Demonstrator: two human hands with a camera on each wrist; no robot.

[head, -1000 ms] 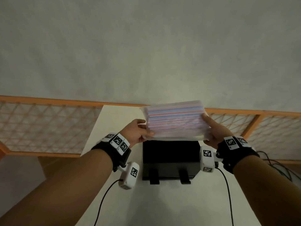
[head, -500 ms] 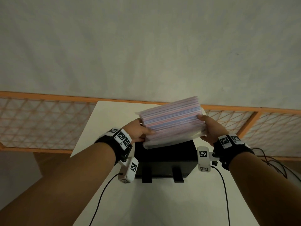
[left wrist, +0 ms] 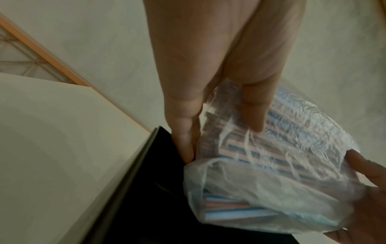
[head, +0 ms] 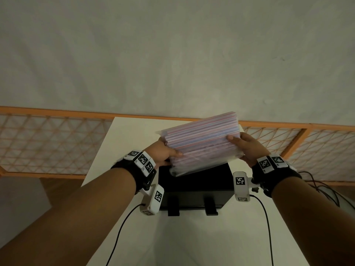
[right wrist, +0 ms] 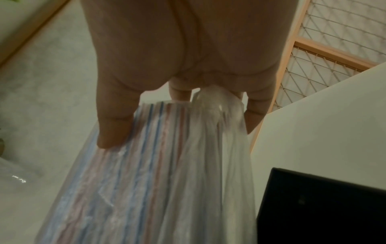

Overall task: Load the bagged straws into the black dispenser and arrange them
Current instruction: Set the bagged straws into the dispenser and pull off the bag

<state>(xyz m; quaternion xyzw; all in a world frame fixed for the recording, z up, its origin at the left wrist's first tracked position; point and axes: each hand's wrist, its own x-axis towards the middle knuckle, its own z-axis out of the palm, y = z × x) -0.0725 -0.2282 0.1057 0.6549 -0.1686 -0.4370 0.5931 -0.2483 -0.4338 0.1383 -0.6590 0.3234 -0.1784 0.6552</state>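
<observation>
A clear plastic bag of red, blue and white striped straws [head: 201,143] hangs tilted above the black dispenser [head: 194,189], its left end lower and its right end raised. My left hand [head: 169,155] grips the lower left end, thumb on top. My right hand [head: 242,145] grips the raised right end. In the left wrist view my fingers [left wrist: 185,145] sit between the bag [left wrist: 271,165] and the dispenser [left wrist: 156,189]. The right wrist view shows my fingers [right wrist: 114,125] pinching the bag [right wrist: 167,181], with the dispenser [right wrist: 323,206] below to the right. The dispenser's inside is dark.
The dispenser stands on a white table [head: 192,242], with two black feet [head: 173,210] facing me. An orange-framed mesh fence [head: 48,143] runs behind the table on both sides. Black cables [head: 123,225] trail from my wrists over the tabletop.
The bag went from level to tilted: its left end dropped toward the dispenser and its right end rose. Both hands kept their grip.
</observation>
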